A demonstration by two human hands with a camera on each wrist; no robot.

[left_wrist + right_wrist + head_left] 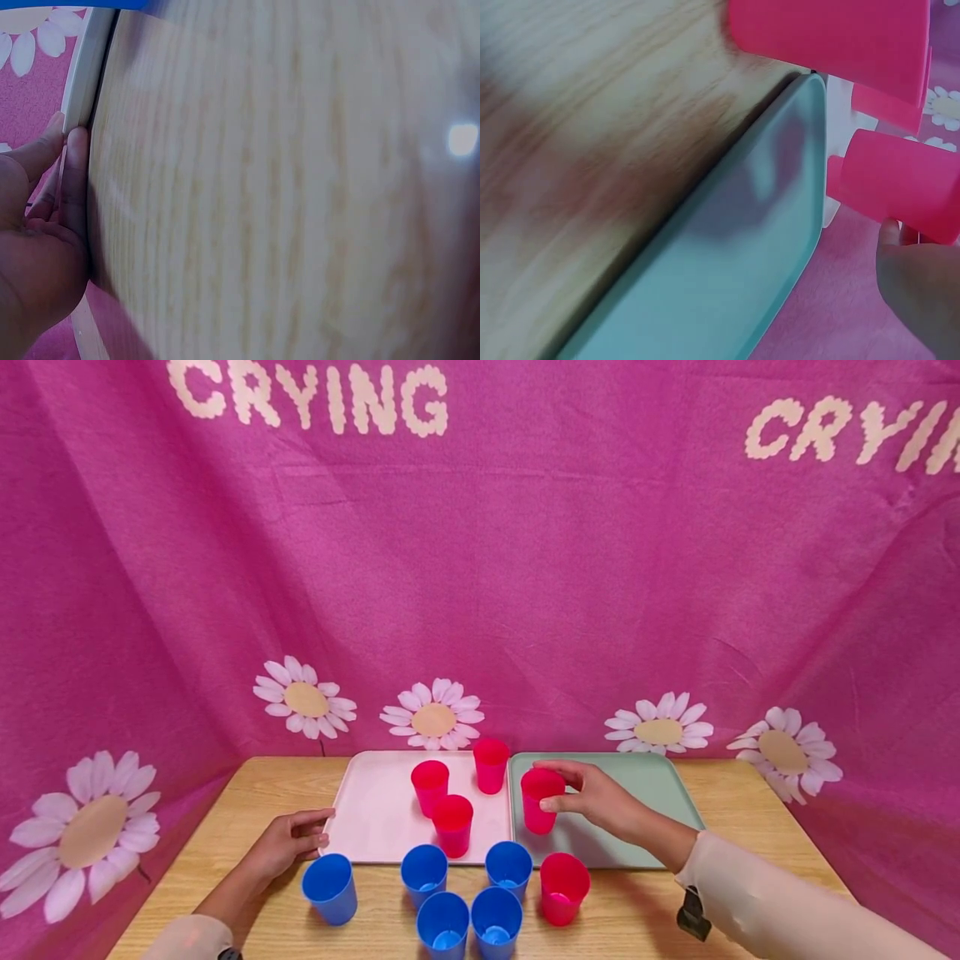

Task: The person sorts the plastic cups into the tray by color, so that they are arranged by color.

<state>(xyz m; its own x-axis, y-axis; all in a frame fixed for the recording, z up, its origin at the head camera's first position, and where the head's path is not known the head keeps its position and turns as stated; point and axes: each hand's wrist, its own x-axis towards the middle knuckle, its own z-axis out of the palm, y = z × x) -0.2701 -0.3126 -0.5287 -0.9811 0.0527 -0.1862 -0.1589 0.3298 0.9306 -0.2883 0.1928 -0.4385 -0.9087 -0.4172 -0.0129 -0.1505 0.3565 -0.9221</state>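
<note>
My right hand (600,797) grips a red cup (542,802), thumb on the near side and fingers behind it. The cup is upright over the left part of the green tray (637,810), seemingly raised above it; the right wrist view shows a shadow on the tray. My left hand (288,842) touches the left rim of the pale pink tray (375,827) with extended fingers and thumb. On the pink tray stand a red cup (430,789), a second red cup (453,827) and a third red cup (491,767).
On the wooden table (255,935), in front of the trays, stand several upright blue cups (497,922) and a red cup (565,889). One blue cup (330,889) is near my left hand. A magenta cloth (525,568) with daisies hangs behind the table.
</note>
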